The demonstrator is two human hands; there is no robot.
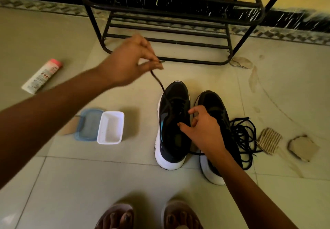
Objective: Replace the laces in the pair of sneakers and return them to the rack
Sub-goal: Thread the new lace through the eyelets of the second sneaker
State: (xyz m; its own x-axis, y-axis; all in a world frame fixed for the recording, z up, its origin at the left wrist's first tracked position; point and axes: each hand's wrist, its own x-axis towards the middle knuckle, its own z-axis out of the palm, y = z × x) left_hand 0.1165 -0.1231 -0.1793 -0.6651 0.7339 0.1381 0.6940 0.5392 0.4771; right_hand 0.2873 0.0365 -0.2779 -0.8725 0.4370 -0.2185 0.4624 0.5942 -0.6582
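Two black sneakers with white soles stand side by side on the tiled floor, the left sneaker (172,127) and the right sneaker (217,107). My left hand (128,62) is raised above and to the left of the left sneaker and pinches the end of a black lace (159,82) that runs taut down into that shoe. My right hand (201,128) hovers over the gap between the shoes with curled fingers at the left sneaker's eyelets; whether it holds the lace is unclear. A loose pile of black laces (243,136) lies right of the right sneaker. The black metal shoe rack (171,14) stands behind.
A white plastic tub (110,128) and its blue lid (88,124) sit left of the shoes. A white tube with a pink cap (42,76) lies further left. Cardboard scraps (269,140) lie at the right. My sandalled feet (150,216) are at the bottom edge.
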